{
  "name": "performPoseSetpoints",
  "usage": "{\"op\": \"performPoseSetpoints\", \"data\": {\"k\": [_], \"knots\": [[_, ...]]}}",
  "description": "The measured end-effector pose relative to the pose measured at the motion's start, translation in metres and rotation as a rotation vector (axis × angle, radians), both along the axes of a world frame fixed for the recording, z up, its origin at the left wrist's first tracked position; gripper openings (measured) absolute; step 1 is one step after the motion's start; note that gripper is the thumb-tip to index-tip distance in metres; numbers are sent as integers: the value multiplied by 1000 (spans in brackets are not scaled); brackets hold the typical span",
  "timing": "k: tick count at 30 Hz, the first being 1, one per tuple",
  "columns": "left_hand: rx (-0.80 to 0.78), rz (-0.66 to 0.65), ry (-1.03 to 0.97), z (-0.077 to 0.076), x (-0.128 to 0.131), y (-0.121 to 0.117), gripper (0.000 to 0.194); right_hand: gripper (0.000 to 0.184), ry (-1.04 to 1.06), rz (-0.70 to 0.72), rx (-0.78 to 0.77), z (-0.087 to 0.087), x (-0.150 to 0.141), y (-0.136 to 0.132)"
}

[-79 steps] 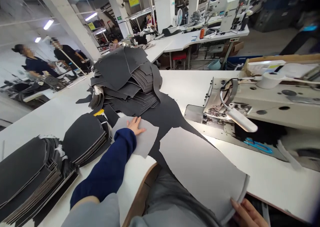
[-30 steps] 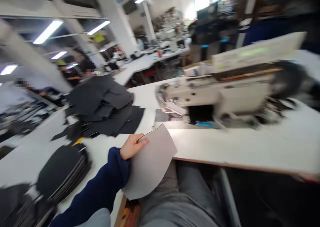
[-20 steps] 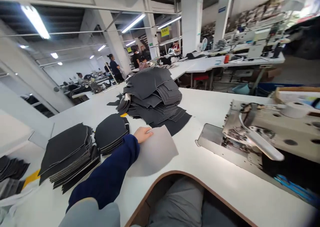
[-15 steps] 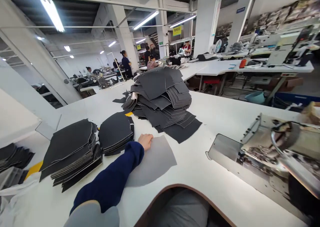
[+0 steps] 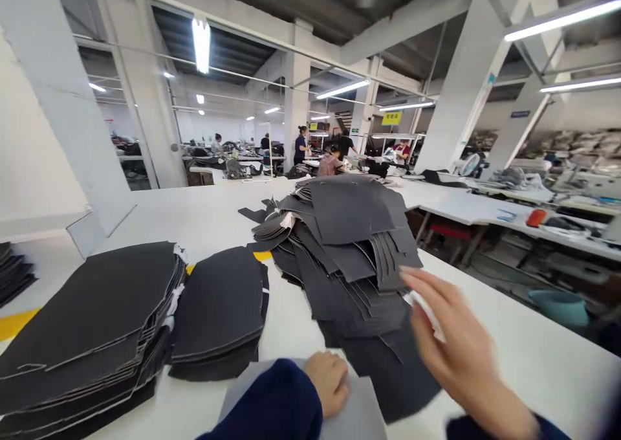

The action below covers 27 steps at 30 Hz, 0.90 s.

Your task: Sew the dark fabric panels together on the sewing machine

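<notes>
My left hand (image 5: 328, 383) lies with curled fingers on a flat light-grey panel (image 5: 359, 413) on the table, gripping or pressing it; the fingertips are partly hidden. To the right, my right hand (image 5: 453, 336) is raised beside a loose heap of dark grey cut pieces (image 5: 354, 213), blurred by motion. A small white object (image 5: 427, 312) shows between its thumb and fingers; its kind is unclear. Left of my left hand are a neat stack of dark rounded panels (image 5: 218, 297) and a larger stack of dark panels (image 5: 97, 304), both with white ties at their edges.
Yellow strips (image 5: 19, 323) show on the white table (image 5: 174, 207). More dark pieces (image 5: 14, 272) lie at the far left. A teal basin (image 5: 557, 307) stands below the table edge at right. Several people work at benches behind, among white pillars (image 5: 295, 84).
My right hand has come into view at the right with a small white object. The view has swung right and nearer the heap; the sewing machine is out of view. My left hand stays on the grey panel.
</notes>
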<state>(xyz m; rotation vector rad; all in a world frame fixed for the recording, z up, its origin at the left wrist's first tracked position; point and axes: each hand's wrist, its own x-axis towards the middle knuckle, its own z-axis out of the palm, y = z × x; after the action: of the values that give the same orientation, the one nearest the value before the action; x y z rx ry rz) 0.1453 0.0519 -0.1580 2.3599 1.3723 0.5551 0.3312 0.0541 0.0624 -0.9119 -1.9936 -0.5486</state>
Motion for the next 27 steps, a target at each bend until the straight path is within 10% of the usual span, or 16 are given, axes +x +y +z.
{"op": "performPoseSetpoints", "data": {"k": [6,10,19,27], "knots": [[38,-12,-13,-26,11,25,26,60,-603,-290,8,-35,-49,160],[30,-64,0,-38,19,43,26,57,-706,-371,23,-43,-62,215],[-33,-81,-33,-54,18,43,30,41,-768,-317,-81,-34,-95,244],[-10,-17,-70,-14,1,18,12,21,-566,-312,-232,18,-106,220]]}}
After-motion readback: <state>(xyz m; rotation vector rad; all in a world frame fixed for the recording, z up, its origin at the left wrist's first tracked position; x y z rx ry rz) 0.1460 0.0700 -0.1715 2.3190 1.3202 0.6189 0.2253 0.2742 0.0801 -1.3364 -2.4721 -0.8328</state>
